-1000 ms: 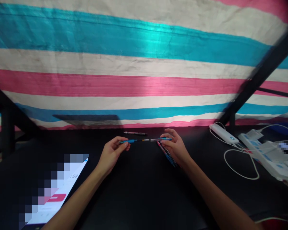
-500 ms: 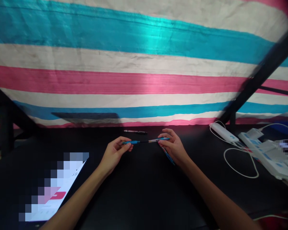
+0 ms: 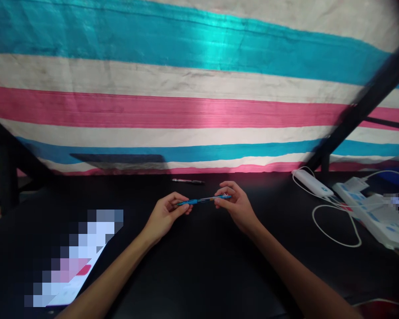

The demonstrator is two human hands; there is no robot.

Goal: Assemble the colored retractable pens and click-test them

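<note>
A slim blue pen (image 3: 204, 200) with a clear barrel section is held level between my two hands, above the black table. My left hand (image 3: 164, 217) pinches its blue left section between thumb and fingers. At the other end, my right hand (image 3: 237, 206) grips the clear section near its blue tip, with thumb and fingertips closed on it. Between the hands the pen's parts sit in one line; whether they are fully joined I cannot tell. Beyond the hands, a second pen (image 3: 188, 181), dark with a clear part, lies on the table.
A lit screen (image 3: 86, 261), partly pixelated, lies at left. White power strips (image 3: 369, 212), a white adapter (image 3: 312, 182) and looped cables (image 3: 335, 243) take up the right side. Black frame bars (image 3: 362, 106) and a striped sheet (image 3: 199, 115) stand behind the black table (image 3: 199, 274).
My hands have come closer together, and the dark gap between the pen's two sections has shortened. The blue piece that slanted below my right hand no longer shows.
</note>
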